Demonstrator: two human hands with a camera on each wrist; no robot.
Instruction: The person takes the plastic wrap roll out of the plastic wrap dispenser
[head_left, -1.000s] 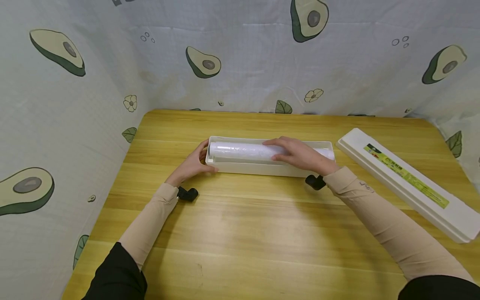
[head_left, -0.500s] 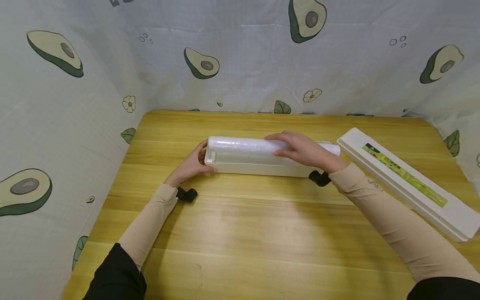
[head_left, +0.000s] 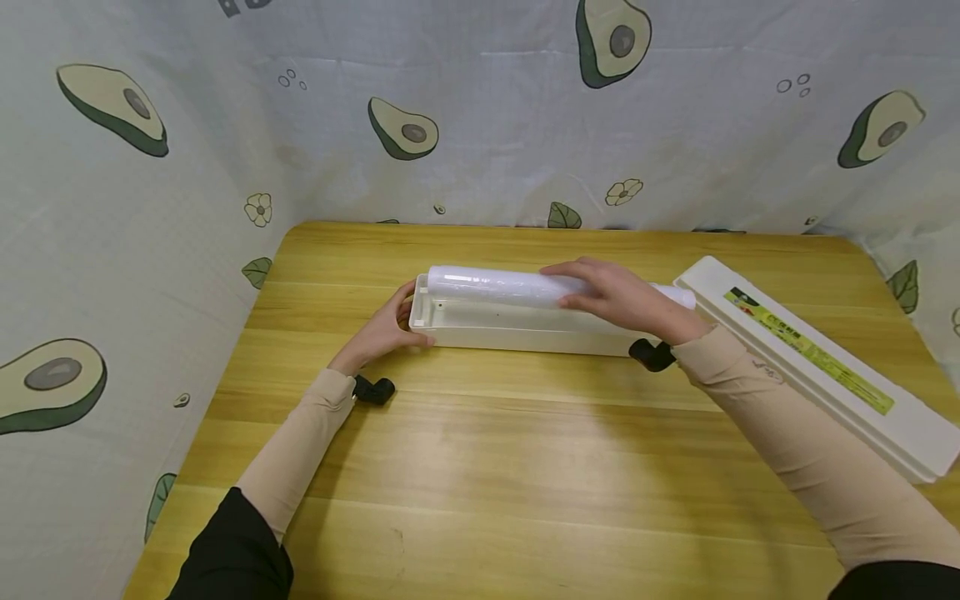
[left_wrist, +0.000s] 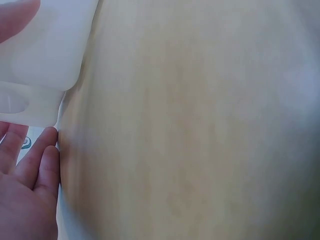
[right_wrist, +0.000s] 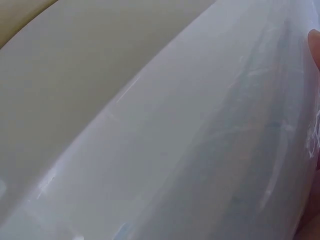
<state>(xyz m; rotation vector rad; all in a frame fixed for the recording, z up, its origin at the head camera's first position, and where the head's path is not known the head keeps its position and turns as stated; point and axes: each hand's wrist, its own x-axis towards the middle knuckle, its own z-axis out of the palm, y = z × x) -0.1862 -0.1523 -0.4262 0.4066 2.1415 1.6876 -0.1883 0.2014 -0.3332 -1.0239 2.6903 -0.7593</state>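
A long white box [head_left: 525, 339] without its lid lies at the middle of the wooden table. My left hand [head_left: 381, 332] grips its left end, thumb at the front wall and fingers behind; the left wrist view shows this hand [left_wrist: 27, 185] beside the white box end [left_wrist: 40, 55]. My right hand [head_left: 618, 298] holds a roll of cling film [head_left: 487, 286] from above, over the back part of the box. The roll's right end sticks out past the box. In the right wrist view, the shiny roll [right_wrist: 165, 135] fills most of the picture.
The white lid [head_left: 825, 367] with a green label lies slanted at the right of the table [head_left: 480, 467]. A curtain [head_left: 487, 125] printed with avocados hangs behind the table and along its sides. Black wrist cameras sit below both hands.
My right hand has lifted the cling film roll up from inside the box, moving it back and to the right. My left hand keeps its grip on the box end.
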